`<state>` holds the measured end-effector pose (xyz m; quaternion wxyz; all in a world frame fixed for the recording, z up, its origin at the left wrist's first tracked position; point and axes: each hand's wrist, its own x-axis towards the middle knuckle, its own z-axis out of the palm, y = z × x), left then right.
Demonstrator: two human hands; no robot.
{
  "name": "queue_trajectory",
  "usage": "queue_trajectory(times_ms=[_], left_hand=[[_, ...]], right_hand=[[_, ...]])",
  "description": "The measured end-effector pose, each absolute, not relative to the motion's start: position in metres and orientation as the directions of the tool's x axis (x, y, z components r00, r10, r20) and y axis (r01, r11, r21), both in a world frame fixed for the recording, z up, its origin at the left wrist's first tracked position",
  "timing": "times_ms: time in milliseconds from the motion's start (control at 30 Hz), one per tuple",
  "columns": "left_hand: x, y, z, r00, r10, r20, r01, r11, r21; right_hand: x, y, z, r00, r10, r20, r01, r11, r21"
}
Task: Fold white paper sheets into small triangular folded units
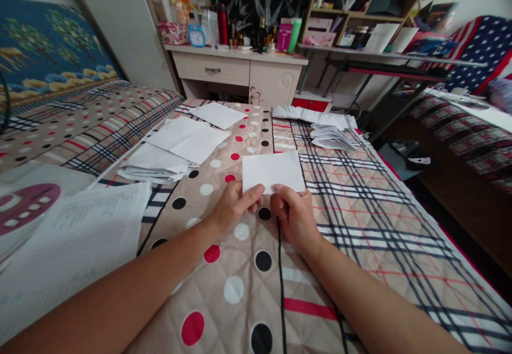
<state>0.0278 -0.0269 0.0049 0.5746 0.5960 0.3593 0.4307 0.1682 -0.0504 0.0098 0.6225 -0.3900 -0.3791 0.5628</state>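
Two-handed, we're pinching the probably light, bendy paper [273,169] by its near edge, left hand [234,204] at seven o'clock, right hand [295,212] at five.

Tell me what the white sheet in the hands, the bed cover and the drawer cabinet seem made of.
White sheet: likely paper or thin card, matte; thin, with crisp straight edges.
Bed cover: probably quilted fabric, matte; stitched lines and puckers show.
Drawer cabinet: perhaps painted or laminated board, smooth; even pale panels suggest it, though solid wood is possible.
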Motion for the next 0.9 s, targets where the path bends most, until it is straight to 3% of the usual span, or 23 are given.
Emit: queue_trajectory(times_ms=[200, 467, 600, 667, 833, 900], left_hand=[[0.033, -0.031, 0.009, 0.354, 0.932, 0.074, -0.084, -0.047, 0.995], [0.026, -0.023, 0.0, 0.325, 0.941, 0.097, -0.068, -0.079, 0.995], [0.019, -0.019, -0.002, 0.279, 0.955, 0.104, -0.111, -0.076, 0.991], [0.016, -0.017, -0.003, 0.229, 0.969, 0.09, -0.142, -0.058, 0.988], [0.017, -0.014, -0.003, 0.21, 0.976, 0.066, -0.234, -0.015, 0.972], [0.018, -0.013, -0.001, 0.206, 0.976, 0.075, -0.264, -0.019, 0.964]], right_hand=[[0.159, -0.054, 0.013, -0.063, 0.998, 0.008, -0.277, -0.01, -0.961], [0.179, -0.044, 0.007, 0.162, 0.983, 0.088, -0.174, 0.116, -0.978], [0.198, -0.032, 0.008, 0.378, 0.916, 0.134, -0.297, 0.257, -0.92], [0.207, -0.028, 0.009, 0.403, 0.908, 0.111, -0.336, 0.26, -0.905], [0.207, -0.032, 0.009, -0.012, 1.0, 0.01, -0.285, 0.006, -0.958], [0.2, -0.036, 0.01, -0.074, 0.997, -0.033, -0.254, -0.051, -0.966]])
